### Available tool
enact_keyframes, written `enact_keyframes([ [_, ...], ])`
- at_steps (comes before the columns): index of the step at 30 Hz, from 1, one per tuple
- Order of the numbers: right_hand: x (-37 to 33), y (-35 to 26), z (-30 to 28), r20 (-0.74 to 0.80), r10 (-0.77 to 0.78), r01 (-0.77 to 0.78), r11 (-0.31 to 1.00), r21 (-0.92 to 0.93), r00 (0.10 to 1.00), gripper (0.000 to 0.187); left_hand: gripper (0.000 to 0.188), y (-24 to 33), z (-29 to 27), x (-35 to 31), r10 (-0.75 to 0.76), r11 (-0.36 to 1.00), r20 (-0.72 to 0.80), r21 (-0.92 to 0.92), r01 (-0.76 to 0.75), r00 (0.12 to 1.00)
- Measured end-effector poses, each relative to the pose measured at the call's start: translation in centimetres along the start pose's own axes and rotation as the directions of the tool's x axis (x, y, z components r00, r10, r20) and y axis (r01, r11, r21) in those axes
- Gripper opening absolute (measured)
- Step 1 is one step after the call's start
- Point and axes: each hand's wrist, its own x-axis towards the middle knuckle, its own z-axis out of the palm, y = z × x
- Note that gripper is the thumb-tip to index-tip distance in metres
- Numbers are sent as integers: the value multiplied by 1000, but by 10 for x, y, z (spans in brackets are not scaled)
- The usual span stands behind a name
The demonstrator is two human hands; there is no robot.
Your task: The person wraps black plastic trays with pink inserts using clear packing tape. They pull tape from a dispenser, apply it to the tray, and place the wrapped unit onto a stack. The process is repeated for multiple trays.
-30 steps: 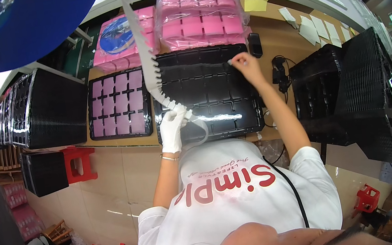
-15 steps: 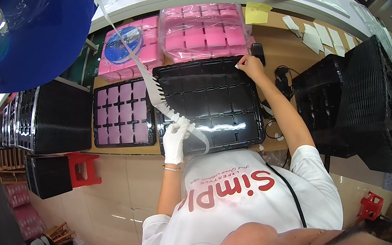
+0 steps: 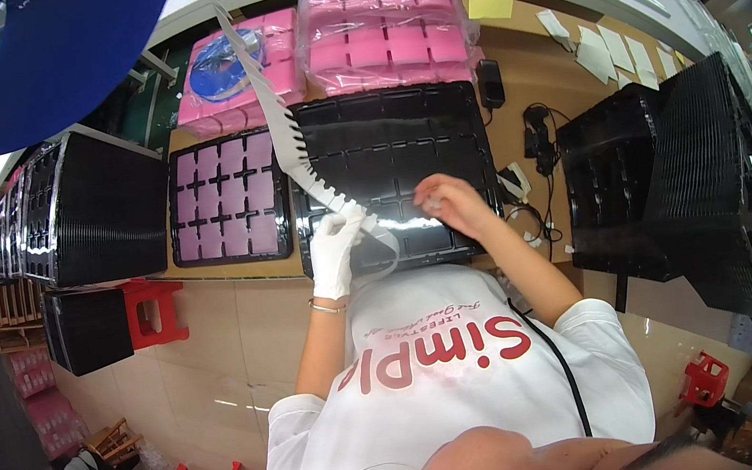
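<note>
My left hand (image 3: 338, 248), in a white glove, is closed on a long white strip of stickers (image 3: 290, 151). The strip's upper part runs up toward the shelf, toothed along one edge, and its lower end curls past my fingers. My bare right hand (image 3: 459, 207) hovers over the black plastic tray (image 3: 425, 137), close to the strip. Its fingers are curled and apart, slightly blurred, with nothing clearly seen in them. The tray has shallow compartments and a glossy, reflecting surface. To its left lies a black tray with pink foam blocks (image 3: 227, 198).
Bagged pink foam blocks (image 3: 387, 41) stand behind the tray, beside a blue tape roll (image 3: 227, 65) on more pink foam. Tall black tray stacks stand left (image 3: 103, 211) and right (image 3: 705, 179). A black adapter (image 3: 490, 84) and cables lie right. A blue object (image 3: 74, 66) overhangs the upper left.
My right hand has left the tray's far right corner and come back toward the strip. The small white piece at its fingertips is no longer visible. My left hand still grips the strip.
</note>
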Motion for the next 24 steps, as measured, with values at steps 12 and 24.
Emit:
enact_keyframes([
  [12, -28, 35, 79, 186, -516, 422, 389, -819, 836, 10, 18, 18, 3, -29, -25, 997, 69, 80, 19, 997],
  [24, -95, -17, -30, -244, -412, -191, 166, -967, 878, 15, 15, -1, 17, -49, -195, 980, 203, 76, 183, 960],
])
